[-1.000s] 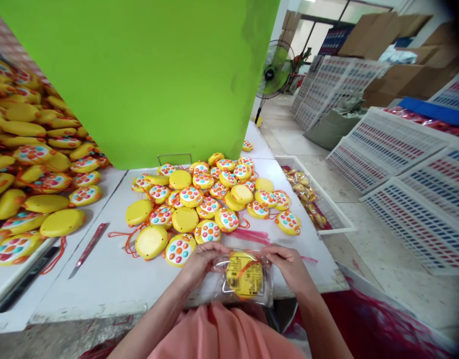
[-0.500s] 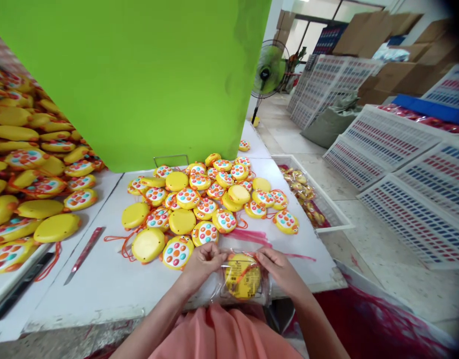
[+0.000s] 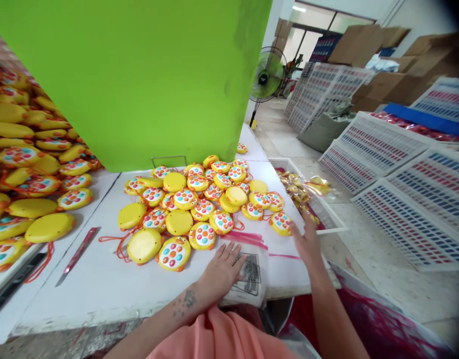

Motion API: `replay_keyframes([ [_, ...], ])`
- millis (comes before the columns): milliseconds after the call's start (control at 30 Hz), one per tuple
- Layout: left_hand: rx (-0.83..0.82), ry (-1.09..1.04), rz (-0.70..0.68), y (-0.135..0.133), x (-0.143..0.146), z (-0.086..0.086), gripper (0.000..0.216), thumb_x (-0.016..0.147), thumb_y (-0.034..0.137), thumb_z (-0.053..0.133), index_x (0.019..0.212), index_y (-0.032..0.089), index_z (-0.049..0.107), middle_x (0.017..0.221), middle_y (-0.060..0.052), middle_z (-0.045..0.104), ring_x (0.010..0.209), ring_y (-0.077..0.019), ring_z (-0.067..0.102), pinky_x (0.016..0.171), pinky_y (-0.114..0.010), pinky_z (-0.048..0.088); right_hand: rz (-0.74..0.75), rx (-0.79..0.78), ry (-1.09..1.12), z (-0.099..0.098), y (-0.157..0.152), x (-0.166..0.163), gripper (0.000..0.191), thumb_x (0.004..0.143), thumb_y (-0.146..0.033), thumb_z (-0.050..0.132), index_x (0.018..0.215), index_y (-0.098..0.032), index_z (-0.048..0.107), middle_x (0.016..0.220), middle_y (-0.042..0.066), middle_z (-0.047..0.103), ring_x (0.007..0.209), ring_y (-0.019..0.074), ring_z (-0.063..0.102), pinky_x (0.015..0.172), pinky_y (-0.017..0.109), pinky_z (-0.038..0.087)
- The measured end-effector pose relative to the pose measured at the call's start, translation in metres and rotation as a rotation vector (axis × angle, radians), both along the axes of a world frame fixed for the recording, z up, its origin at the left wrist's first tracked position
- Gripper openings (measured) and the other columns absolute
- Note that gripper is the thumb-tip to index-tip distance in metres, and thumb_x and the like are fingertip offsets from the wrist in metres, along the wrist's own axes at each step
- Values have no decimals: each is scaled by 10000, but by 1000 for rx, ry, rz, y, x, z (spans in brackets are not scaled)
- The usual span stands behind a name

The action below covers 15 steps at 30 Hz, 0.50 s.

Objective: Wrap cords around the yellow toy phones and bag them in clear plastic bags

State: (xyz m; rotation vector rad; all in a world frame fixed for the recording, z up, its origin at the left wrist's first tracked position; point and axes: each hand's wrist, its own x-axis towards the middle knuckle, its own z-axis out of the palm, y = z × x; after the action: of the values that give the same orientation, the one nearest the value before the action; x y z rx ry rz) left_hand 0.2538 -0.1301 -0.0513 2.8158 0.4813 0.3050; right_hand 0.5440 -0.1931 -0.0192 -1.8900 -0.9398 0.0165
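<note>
My left hand [image 3: 222,270] lies with fingers stretched over a clear plastic bag [image 3: 250,274] with black print, at the table's front edge. My right hand [image 3: 308,243] reaches over the table's right side, its fingers apart and nothing held. Beyond it, apart from the fingers, a bagged yellow toy [image 3: 318,185] shows over the rim of a white crate [image 3: 336,223]; whether it is in the air or resting I cannot tell. Bagged toys [image 3: 294,187] lie inside that crate. Loose yellow animal-shaped toys [image 3: 180,222] with coloured dots and orange cords are heaped ahead of my hands.
A tall green panel [image 3: 150,85] stands behind the heap. At left are a bigger pile of toys [image 3: 31,207], a craft knife [image 3: 77,254] and a black marker [image 3: 18,284]. White crates [image 3: 391,147], a sack [image 3: 324,130] and a fan [image 3: 264,79] stand on the floor.
The bagged toy has left my two hands and is now over the crate at right. My right hand has moved right and opened; my left has flattened onto the printed bag.
</note>
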Motion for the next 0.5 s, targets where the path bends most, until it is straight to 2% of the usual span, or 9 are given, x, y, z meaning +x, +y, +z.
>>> replay_keyframes([
  [100,56,58,13,-1,-9,8,426,877,340,616,1267,192,527,1407,-136,488,1296,-328,447,1059,-483,366,87,-235,-304,-32,10,-10,737,781,-543,607,1377,-143,439,1509,211,323,1393,418,242,1082,627,249],
  [167,58,82,44,0,-12,20,314,886,292,606,1180,190,566,1291,-101,578,1187,-296,529,998,-456,415,96,-306,-407,-44,15,-14,686,773,-519,626,1329,-144,483,1469,225,369,1353,445,286,1033,644,300],
  [233,56,108,114,0,-8,29,268,890,268,596,1139,174,573,1138,-84,633,1049,-277,574,907,-445,458,116,-317,-451,-46,18,-17,568,782,-463,632,1244,-145,543,1370,224,471,1267,417,399,1004,610,349],
  [300,66,129,202,0,-1,32,245,890,276,592,1099,150,580,1028,-83,638,954,-276,573,825,-439,472,171,-279,-437,-39,17,-22,472,779,-403,638,1169,-144,582,1278,205,541,1195,373,465,1011,559,361],
  [367,91,134,273,0,8,30,212,889,293,590,1031,134,592,979,-93,624,918,-281,559,785,-435,466,222,-204,-311,-28,12,-27,468,762,-367,649,1176,-161,581,1250,173,570,1175,340,488,1033,523,353],
  [400,101,130,296,-1,11,27,193,888,296,592,992,133,595,962,-95,616,905,-279,552,775,-432,461,212,-141,-169,-23,9,-28,481,753,-359,659,1190,-178,578,1244,150,581,1169,325,498,1043,509,350],
  [500,116,104,337,-3,16,18,145,886,278,594,940,143,589,932,-88,597,880,-269,532,770,-425,445,42,87,373,-17,-2,-29,464,756,-391,662,1184,-231,581,1177,83,625,1087,279,567,996,487,422],
])
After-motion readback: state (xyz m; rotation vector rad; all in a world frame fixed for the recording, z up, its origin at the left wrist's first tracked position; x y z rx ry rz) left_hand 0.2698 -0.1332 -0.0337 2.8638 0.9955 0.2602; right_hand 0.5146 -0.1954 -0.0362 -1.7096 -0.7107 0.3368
